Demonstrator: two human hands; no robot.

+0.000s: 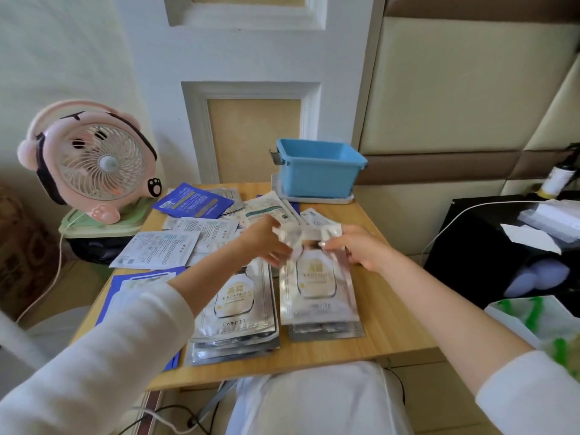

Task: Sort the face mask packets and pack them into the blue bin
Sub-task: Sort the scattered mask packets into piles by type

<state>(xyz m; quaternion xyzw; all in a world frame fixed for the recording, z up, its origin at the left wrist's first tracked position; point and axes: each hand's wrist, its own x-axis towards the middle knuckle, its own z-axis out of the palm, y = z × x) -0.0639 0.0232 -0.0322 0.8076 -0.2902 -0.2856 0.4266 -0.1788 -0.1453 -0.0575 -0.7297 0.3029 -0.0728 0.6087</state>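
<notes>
On top silver packet (235,306) of left stack, "BIRD'S NEST" is printed in gold, w/ "CWINTER" below it. Same "BIRD'S NEST" is seen, blurred, on right silver packet (317,287). Print on other packets (157,249) cannot be read.

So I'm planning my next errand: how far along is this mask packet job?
Done: a left silver stack and a right silver stack lie sorted near the front edge of the table. In hand: the right hand pinches a silver packet over the right stack; the left hand, blurred, is at its top. Left: loose white packets and a blue packet lie behind, and the blue bin shows no packets inside.
</notes>
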